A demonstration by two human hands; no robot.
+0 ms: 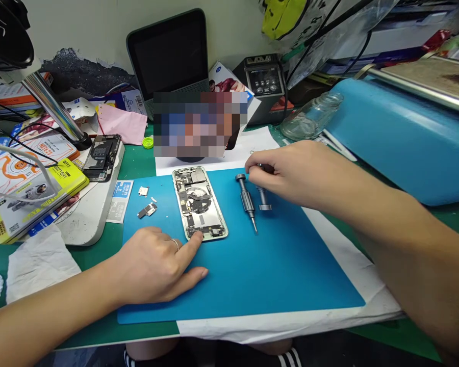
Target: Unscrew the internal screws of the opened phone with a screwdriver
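An opened phone (pixel 213 204) lies on the blue mat (pixel 229 285), its inner parts and a round coil showing. My left hand (pixel 156 265) rests at its lower end, the index fingertip on the bottom edge, thumb stretched out and the other fingers curled; it holds nothing. Right of the phone, a grey precision screwdriver (pixel 247 201) lies with its tip toward me. Just beside it, the fingers of my right hand (pixel 290 168) are closed around a second screwdriver (pixel 265 200); its upper part is hidden. Small metal phone parts (pixel 147 210) lie left of the phone.
Another opened phone (pixel 101 155) lies on a white block (pixel 105 214) at the left, beside a yellow battery box (pixel 38 199). Behind the mat stand a dark screen (pixel 170 53) and a black control box (pixel 265 84). A glass jar (pixel 309 117) lies at the right.
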